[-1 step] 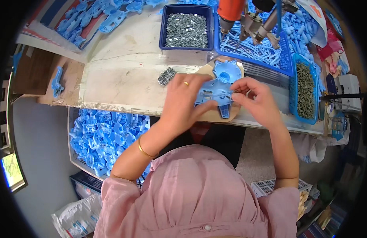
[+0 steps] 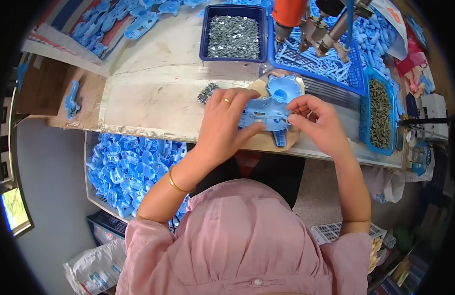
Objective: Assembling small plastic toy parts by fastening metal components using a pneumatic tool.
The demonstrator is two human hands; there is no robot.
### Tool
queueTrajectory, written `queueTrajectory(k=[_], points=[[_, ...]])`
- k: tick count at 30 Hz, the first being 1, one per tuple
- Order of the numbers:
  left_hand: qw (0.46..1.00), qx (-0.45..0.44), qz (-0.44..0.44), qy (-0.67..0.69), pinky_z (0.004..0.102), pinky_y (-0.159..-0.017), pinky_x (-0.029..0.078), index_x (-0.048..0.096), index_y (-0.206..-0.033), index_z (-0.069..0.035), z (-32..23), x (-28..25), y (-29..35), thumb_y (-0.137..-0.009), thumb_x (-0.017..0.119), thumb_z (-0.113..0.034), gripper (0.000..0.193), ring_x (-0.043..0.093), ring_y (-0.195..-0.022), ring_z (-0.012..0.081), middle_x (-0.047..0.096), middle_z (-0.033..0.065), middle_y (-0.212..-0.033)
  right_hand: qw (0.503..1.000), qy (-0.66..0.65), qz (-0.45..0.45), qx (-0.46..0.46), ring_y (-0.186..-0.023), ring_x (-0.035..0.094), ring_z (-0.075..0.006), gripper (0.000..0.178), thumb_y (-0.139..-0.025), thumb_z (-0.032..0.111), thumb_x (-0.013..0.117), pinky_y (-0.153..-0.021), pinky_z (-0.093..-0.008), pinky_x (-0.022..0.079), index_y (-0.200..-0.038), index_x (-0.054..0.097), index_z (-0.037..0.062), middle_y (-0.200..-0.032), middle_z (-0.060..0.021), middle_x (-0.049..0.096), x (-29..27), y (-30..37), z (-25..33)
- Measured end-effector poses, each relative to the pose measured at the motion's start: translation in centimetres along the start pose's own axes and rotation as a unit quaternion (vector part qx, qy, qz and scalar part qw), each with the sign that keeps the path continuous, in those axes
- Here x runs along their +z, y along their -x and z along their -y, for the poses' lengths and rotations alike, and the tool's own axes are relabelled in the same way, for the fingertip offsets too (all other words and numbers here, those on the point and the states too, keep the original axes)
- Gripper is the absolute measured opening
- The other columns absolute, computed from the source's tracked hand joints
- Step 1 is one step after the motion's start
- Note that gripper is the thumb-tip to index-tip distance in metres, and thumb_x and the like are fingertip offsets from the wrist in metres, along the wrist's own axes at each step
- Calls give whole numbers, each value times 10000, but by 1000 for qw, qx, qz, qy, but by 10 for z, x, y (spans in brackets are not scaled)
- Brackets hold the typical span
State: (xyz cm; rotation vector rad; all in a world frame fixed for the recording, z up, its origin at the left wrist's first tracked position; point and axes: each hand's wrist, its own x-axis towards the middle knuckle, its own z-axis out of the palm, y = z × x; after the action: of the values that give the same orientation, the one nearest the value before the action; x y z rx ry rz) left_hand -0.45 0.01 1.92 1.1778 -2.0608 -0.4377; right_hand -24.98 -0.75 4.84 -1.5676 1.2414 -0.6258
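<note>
A blue plastic toy shell (image 2: 267, 105), hollow side up, lies on a tan round-edged board (image 2: 257, 143) at the table's front edge. My left hand (image 2: 218, 123) grips its left side, thumb at the near edge and fingers over the far edge. Across the shell's middle runs a thin light-blue rod (image 2: 272, 117). At that rod's right end, the thumb and forefinger of my right hand (image 2: 322, 124) are pinched together; the fingertips partly hide what is between them. A small pile of silvery metal pieces (image 2: 206, 93) sits just beyond my left hand.
A dark blue tray of small metal parts (image 2: 233, 37) stands beyond the board. Right of it is a blue basket of thin blue pieces (image 2: 311, 59), under an orange-and-metal machine head (image 2: 289, 14). A blue basket of screws (image 2: 380, 115) stands right; a crate of blue parts (image 2: 134, 172) sits below left.
The whole view has shifted slightly to the right. Both hands stay at the shell, with the left hand's fingers moved very little and the right hand still pinching at the rod's end.
</note>
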Motion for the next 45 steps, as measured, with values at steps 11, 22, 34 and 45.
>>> queueTrajectory(k=[11,22,34,45], points=[[998,-25,35,-49,417,-859,486,665,-1028,-101,20,8,-1,-754,811,-172,320,565,-981,304,631,68,-1054,997,-6,-31,65,-749,581,-41,183,-877,31,732,-662,-213,461,-1037,651,-9,-877,1,659,13,-24,-7],[992,10,24,-126,386,-836,488,732,-827,-141,13,9,1,-761,788,-192,101,585,-957,245,662,8,-1068,968,223,97,58,-799,670,-214,153,-771,35,760,-717,-346,522,-916,711,25,-855,-108,715,6,-41,18],[984,53,14,-168,401,-907,467,761,-866,-138,10,6,-5,-758,790,-240,151,580,-1018,240,674,8,-1139,917,333,-82,-203,-889,613,-284,271,-732,55,803,-767,-411,512,-977,693,88,-955,-84,579,20,-38,22],[963,2,-13,-270,441,-757,528,747,-854,-119,93,-20,-109,-801,779,-312,204,627,-943,278,692,56,-884,723,246,-495,-414,-1109,645,-334,661,-894,69,689,-871,-400,552,-1474,381,-3,-1286,-217,591,23,-115,138]])
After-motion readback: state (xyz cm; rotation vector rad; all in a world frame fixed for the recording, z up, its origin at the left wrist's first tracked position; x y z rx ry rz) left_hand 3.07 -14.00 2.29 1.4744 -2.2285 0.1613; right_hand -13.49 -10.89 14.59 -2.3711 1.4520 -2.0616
